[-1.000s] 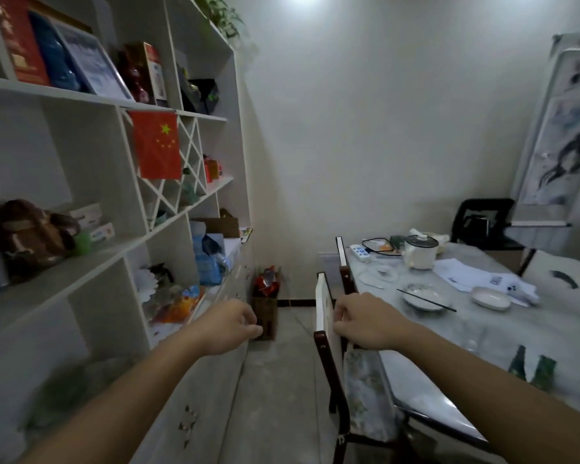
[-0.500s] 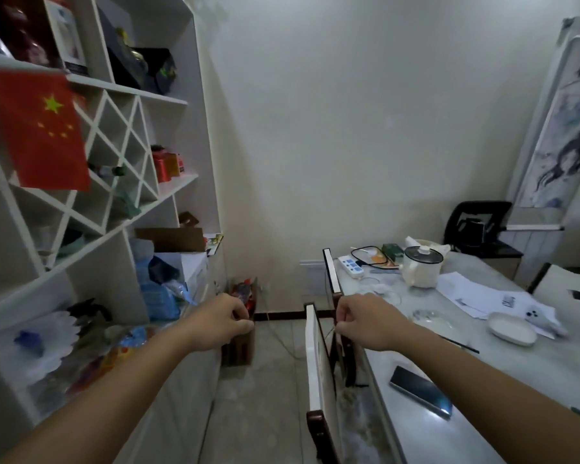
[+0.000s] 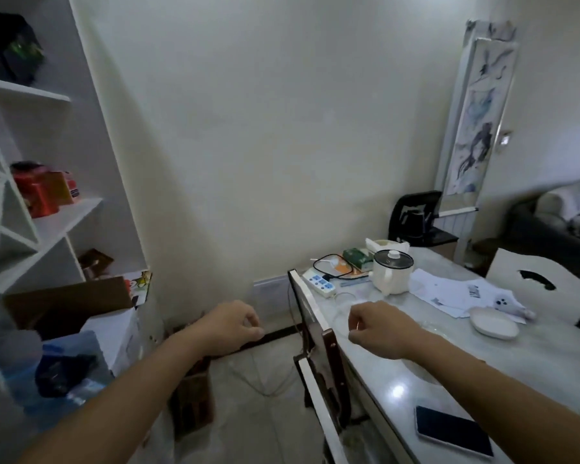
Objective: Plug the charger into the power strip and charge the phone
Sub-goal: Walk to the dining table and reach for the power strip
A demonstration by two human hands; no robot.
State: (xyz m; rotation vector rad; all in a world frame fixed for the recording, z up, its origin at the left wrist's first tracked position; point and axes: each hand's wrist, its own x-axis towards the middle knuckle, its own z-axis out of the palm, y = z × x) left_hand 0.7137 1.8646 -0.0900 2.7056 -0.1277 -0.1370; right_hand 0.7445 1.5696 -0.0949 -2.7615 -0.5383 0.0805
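A white power strip (image 3: pixel 318 282) with blue sockets lies at the table's far left corner, a black cable (image 3: pixel 329 262) looped just behind it. A dark phone (image 3: pixel 454 431) lies flat, screen up, on the near part of the marble table (image 3: pixel 399 373). A white charger with a thin white cable (image 3: pixel 344 298) seems to lie near the strip; it is hard to make out. My left hand (image 3: pixel 233 324) hangs loosely closed over the floor, holding nothing. My right hand (image 3: pixel 377 326) is loosely closed above the table's left edge, between strip and phone.
A white electric pot (image 3: pixel 391 271), a green tissue pack (image 3: pixel 357 256), papers (image 3: pixel 449 289) and a white dish (image 3: pixel 493 322) stand on the table. Two chair backs (image 3: pixel 315 333) line its left side. White shelving (image 3: pixel 41 229) and boxes fill the left; cords trail on the floor (image 3: pixel 265 413).
The view has moved forward and tilted down, bringing the power strip and phone closer. Both hands keep the same loosely closed pose in front of me.
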